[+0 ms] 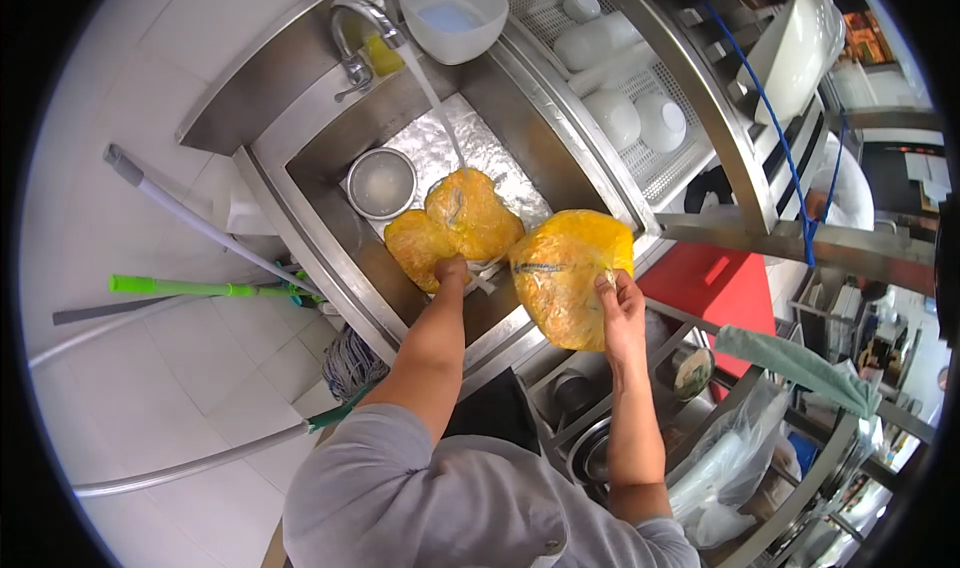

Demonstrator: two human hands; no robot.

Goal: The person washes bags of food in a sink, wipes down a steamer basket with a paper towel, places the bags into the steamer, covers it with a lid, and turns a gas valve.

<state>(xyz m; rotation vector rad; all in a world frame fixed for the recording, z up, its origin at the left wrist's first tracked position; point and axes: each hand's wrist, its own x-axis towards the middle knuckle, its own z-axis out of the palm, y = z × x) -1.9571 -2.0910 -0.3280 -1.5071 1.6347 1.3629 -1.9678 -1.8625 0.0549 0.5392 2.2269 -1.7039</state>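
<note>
right hand clamped on a rounded yellow plastic-wrapped bundle, dark marking left of that grip unreadable; left hand touching a lumpy yellow plastic-wrapped mass, closure can't tell!

From above, a hand could reach the bare floor at the far end of the sink, to either side of the falling water. The strainer blocks the sink's left side; yellow lumps and the left hand fill its middle. The yellow bundle in the right hand covers its near-right corner, where room beneath is hard to judge. Right of the sink, a rack frame bars sideways reach.
</note>
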